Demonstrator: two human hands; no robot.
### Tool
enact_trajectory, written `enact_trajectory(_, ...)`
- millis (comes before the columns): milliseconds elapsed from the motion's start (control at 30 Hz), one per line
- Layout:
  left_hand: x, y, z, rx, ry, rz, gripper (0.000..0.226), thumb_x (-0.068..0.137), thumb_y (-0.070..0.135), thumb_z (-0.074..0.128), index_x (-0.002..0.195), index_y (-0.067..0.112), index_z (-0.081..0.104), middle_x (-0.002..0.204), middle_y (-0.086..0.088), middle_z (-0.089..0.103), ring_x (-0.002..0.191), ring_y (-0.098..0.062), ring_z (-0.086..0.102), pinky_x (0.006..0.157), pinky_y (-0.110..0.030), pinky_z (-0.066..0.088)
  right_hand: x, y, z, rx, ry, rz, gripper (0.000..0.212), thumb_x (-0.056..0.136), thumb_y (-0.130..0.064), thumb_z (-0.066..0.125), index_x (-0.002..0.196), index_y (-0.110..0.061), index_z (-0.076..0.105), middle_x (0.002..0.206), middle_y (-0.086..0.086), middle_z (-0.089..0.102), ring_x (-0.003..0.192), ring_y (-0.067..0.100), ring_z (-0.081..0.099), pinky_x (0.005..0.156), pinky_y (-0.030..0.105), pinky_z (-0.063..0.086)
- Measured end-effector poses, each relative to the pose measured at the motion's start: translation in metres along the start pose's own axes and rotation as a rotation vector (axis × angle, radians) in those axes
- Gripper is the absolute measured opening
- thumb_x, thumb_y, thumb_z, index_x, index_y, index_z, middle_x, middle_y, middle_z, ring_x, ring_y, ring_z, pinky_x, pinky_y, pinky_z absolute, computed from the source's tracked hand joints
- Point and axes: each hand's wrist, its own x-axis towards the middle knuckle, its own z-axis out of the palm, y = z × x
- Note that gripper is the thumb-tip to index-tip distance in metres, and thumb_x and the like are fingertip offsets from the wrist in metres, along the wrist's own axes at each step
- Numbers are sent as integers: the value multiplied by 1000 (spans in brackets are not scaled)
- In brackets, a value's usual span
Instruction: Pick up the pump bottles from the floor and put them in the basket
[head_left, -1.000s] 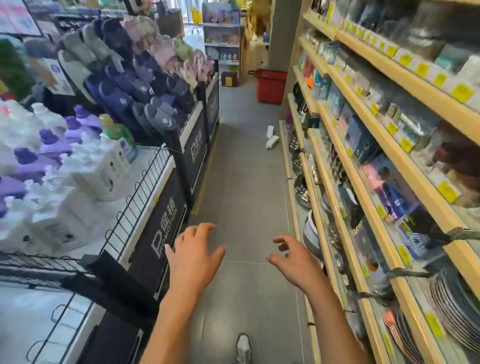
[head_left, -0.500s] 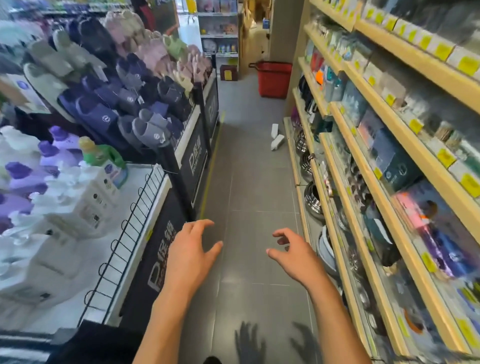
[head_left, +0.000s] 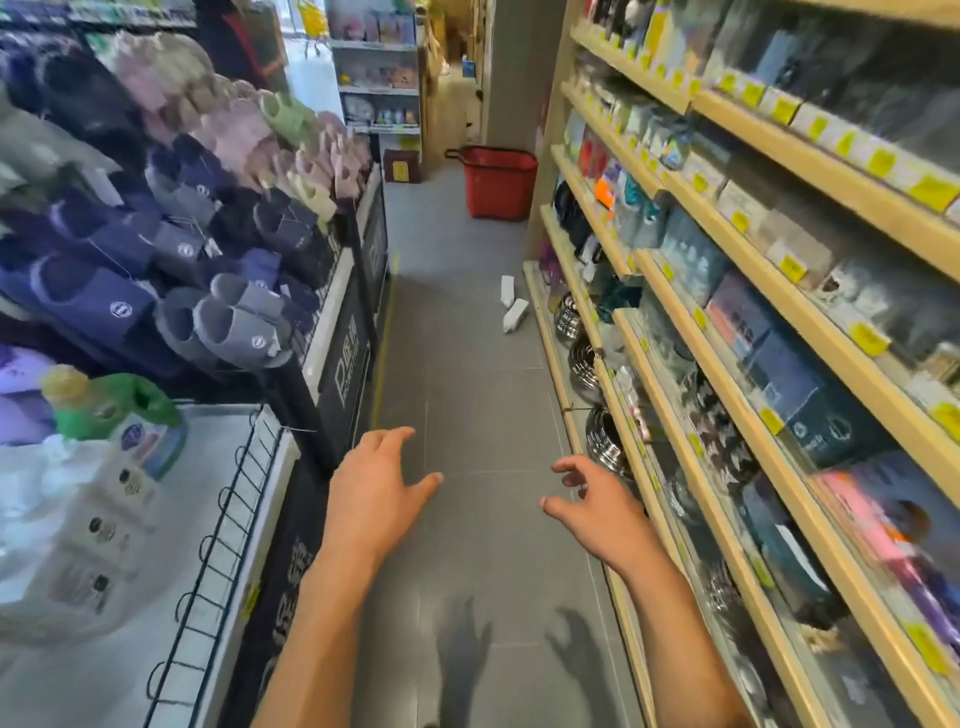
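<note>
while both hands hang empty over the aisle floor (head_left: 467, 415), two white pump bottles (head_left: 511, 306) lie ahead beside the wooden shelving (head_left: 649, 270).
the bottles rest against the shelving's bottom edge, one (head_left: 507, 291) roughly upright, the other (head_left: 515, 315) tipped with its long axis slanting away from the shelving (their pump heads are too small to make out). further along the shelving stands the red basket (head_left: 496, 184), well apart from the bottles. the left hand (head_left: 374, 488) and right hand (head_left: 597, 506) are held palm down, fingers spread and loosely curled, touching nothing. opposite the shelving, a slipper display (head_left: 182, 234) and detergent jugs (head_left: 104, 415) line the aisle; bare floor lies between hands and bottles.
</note>
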Motion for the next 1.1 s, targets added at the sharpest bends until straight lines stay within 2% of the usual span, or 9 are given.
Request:
enact_trajectory(167, 45, 4, 7, 29, -74, 14, 71, 87, 53, 67, 148, 29, 41, 148, 0, 45, 132, -27, 46, 104, -46, 44, 34, -8, -5, -2, 30, 44, 40, 85, -38, 75, 121, -39, 57, 121, -11, 59, 115, 14, 58, 102, 44, 49)
enact_trajectory(300, 89, 9, 14, 22, -95, 21, 71, 87, 53, 68, 148, 29, 41, 147, 0, 44, 132, -25, 48, 104, -46, 45, 76, -12, -14, -9, 32, 57, 40, 86, -37, 74, 123, -37, 58, 126, -9, 59, 119, 15, 58, 102, 42, 48)
enact_trajectory(567, 181, 54, 6, -101, 130, 98, 55, 89, 36, 72, 139, 28, 52, 137, 2, 52, 122, -22, 56, 102, -43, 47, 176, -14, -56, 67, 46, 18, 41, 87, -35, 74, 124, -37, 57, 134, -7, 58, 124, 15, 55, 102, 38, 46)
enact_trajectory(733, 229, 67, 13, -18, 110, 17, 63, 86, 40, 74, 142, 26, 49, 141, -1, 51, 124, -24, 54, 103, -45, 47, 234, -28, -74, 102, 21, -8, 38, 88, -37, 73, 122, -39, 56, 134, -9, 57, 123, 13, 55, 104, 39, 44)
enact_trajectory(900, 269, 76, 33, 3, 131, 45, 55, 85, 40, 75, 135, 25, 56, 137, 4, 54, 125, -20, 53, 104, -42, 46, 287, -30, -73, 101, -23, -15, 38, 88, -33, 73, 123, -31, 60, 132, -3, 59, 124, 16, 55, 104, 37, 43)
enact_trajectory(967, 289, 75, 37, 3, 150, 23, 59, 84, 42, 76, 136, 24, 55, 139, 2, 52, 129, -21, 49, 107, -45, 44, 304, -30, -73, 95, -49, -11, 37, 89, -33, 73, 123, -30, 60, 131, -3, 59, 122, 14, 55, 101, 35, 43)
enact_trajectory(1100, 339, 71, 44, 36, 218, -59, 81, 82, 46, 77, 149, 19, 40, 152, -9, 37, 144, -32, 28, 114, -54, 35, 349, -35, -77, 76, -74, 4, 39, 89, -35, 73, 126, -31, 59, 133, -4, 58, 122, 13, 55, 98, 32, 42)
